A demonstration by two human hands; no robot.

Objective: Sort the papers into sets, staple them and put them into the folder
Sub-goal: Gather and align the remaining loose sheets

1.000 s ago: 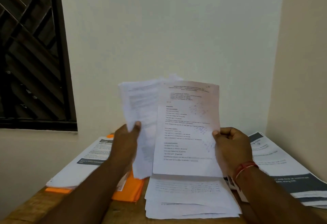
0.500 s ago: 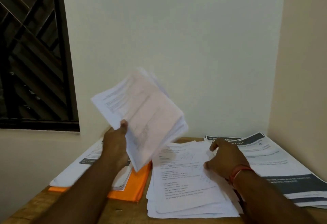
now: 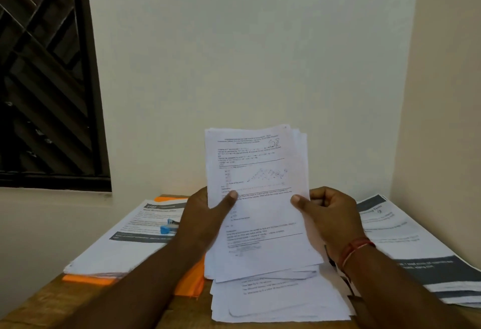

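Now gripping a sheaf of papers (image 3: 260, 211) upright by its side edges, left hand (image 3: 203, 219) and right hand (image 3: 333, 216), thumbs in front. Possibly a blue stapler (image 3: 168, 226) on the left pile (image 3: 125, 245).

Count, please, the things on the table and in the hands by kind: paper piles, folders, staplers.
Paper piles: 4 (held bundle, centre pile, left pile, right pile)
Orange folder: 1
Blue stapler: 1
Total: 6
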